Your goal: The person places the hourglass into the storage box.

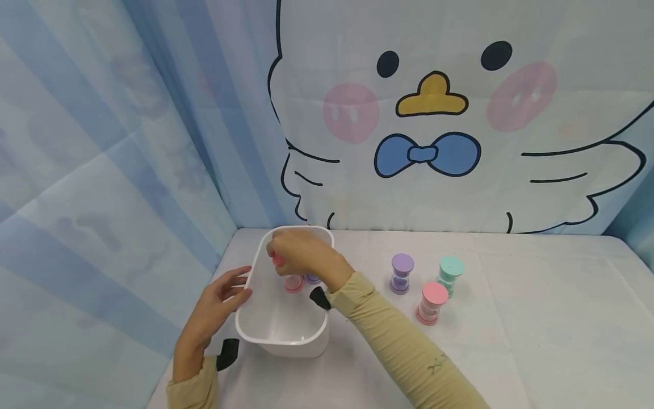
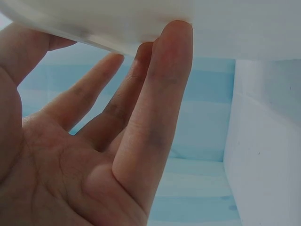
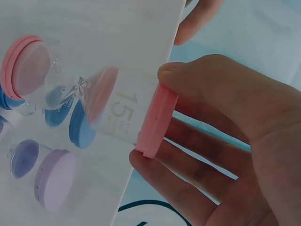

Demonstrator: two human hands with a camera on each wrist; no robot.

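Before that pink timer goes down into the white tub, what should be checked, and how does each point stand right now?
1. Right hand pinches the pink sand timer by its end cap: ok.
2. Left hand rests with straight fingers against the white tub wall: ok.
3. Free floor space in the tub: ok; a purple-capped timer and others already lie there.
4. Timer glass unbroken: cannot tell.
5. Purple, green and pink timers standing upright on the table, away from the arm: ok.
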